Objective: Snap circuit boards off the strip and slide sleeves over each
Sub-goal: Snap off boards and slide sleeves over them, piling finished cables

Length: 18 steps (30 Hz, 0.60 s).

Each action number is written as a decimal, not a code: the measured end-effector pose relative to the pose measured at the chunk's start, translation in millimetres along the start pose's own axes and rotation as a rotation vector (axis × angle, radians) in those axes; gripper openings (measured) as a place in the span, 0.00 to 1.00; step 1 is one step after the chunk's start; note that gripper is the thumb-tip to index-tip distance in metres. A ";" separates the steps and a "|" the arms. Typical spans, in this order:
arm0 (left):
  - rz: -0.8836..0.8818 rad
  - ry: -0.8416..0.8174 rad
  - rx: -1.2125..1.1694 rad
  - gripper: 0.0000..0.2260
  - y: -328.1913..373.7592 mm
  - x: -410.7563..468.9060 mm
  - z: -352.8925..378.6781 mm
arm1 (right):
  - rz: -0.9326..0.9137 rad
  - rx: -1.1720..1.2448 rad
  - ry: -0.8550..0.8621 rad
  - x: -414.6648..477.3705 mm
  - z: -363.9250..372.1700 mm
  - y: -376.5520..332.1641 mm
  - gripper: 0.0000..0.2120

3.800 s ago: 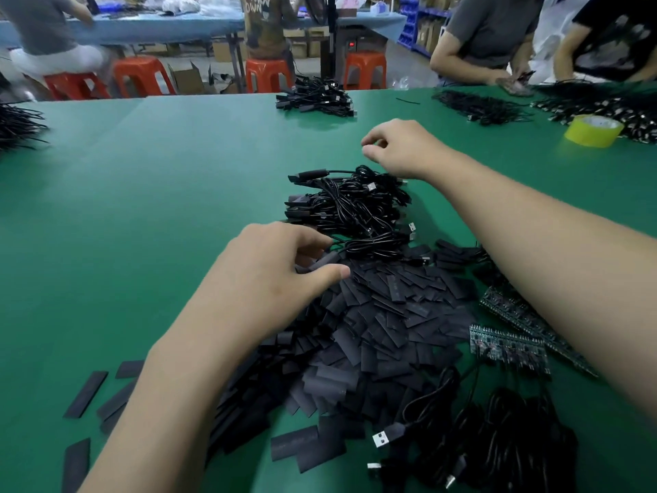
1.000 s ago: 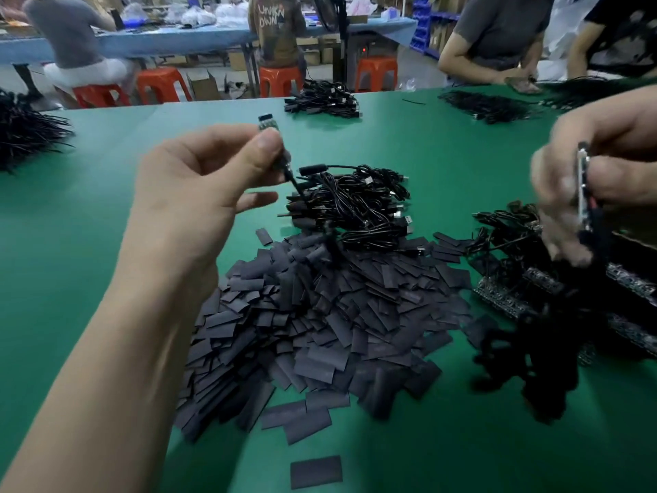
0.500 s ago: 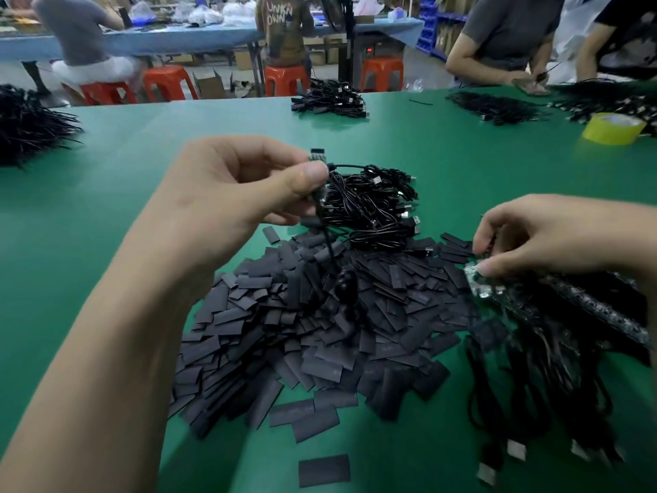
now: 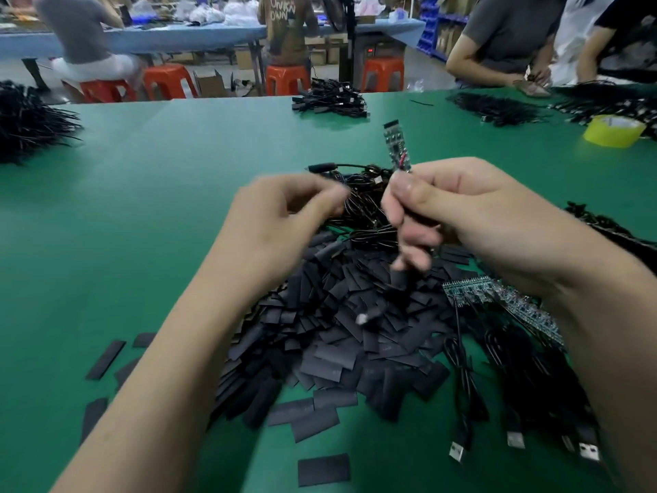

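Up from the strip since half a second ago, my right hand (image 4: 462, 208) now sits level with my left hand (image 4: 284, 215), and the two are close together above the pile.

At the far left edge of the green table (image 4: 160, 172) lies a heap of black wires (image 4: 28, 122). Nearer me, a few loose flat black pieces lie apart from the main pile. My left hand is curled, thumb drawn toward the forefinger, but it is blurred and I cannot tell whether it pinches anything.

Below and between both hands spreads the heap of flat black sleeves (image 4: 337, 332), with a cable bundle (image 4: 355, 193) lying just behind it. Beyond the table edge a person sits in a shirt (image 4: 284, 26) whose back reads roughly "UNKN" over "OWN"; the lettering is soft.

My right hand grips one circuit board (image 4: 396, 144) at its lower end between thumb and curled fingers. It stands upright above the knuckles, with red wire at its base.

Under my right wrist the strip (image 4: 497, 297) of joined boards lies on the table beside the sleeves. USB cables (image 4: 462, 403) trail from it toward me, their metal plugs nearest the camera. Far right, a yellow tape roll (image 4: 613, 131) rests on the table.
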<state>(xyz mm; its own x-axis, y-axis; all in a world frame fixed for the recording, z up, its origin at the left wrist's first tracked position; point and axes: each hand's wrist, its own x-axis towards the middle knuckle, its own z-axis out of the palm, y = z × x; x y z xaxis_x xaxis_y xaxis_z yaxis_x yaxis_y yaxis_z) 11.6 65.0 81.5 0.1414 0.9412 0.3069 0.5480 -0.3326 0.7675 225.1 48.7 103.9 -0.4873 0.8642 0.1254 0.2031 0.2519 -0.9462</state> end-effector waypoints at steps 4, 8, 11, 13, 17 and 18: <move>-0.099 -0.208 0.625 0.13 -31.8 0.7 8.0 | 0.124 -0.205 0.025 -5.6 -10.0 -2.4 0.20; -0.073 -0.293 0.763 0.17 -42.9 1.1 15.5 | 0.235 -0.460 -0.008 -4.9 -8.6 -1.0 0.18; -0.054 -0.306 0.775 0.15 -48.3 2.2 15.4 | 0.275 -0.535 -0.023 -3.9 -4.8 -2.0 0.18; -0.050 -0.313 0.769 0.13 -50.6 2.7 13.2 | 0.276 -0.554 -0.024 -3.7 -4.5 -1.8 0.18; -0.046 -0.273 0.743 0.05 -52.7 3.6 6.2 | 0.280 -0.532 -0.019 -4.5 -6.5 -0.9 0.18; -0.045 -0.269 0.730 0.03 -53.2 4.2 3.9 | 0.284 -0.525 -0.021 -4.8 -6.9 -0.9 0.18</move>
<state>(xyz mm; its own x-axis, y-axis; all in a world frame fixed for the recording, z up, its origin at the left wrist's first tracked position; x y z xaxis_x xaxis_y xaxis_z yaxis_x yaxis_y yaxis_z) -13.8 86.9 39.7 0.2500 0.9661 0.0650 0.9489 -0.2578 0.1820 233.2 47.3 106.2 -0.3685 0.9216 -0.1219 0.7179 0.1988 -0.6672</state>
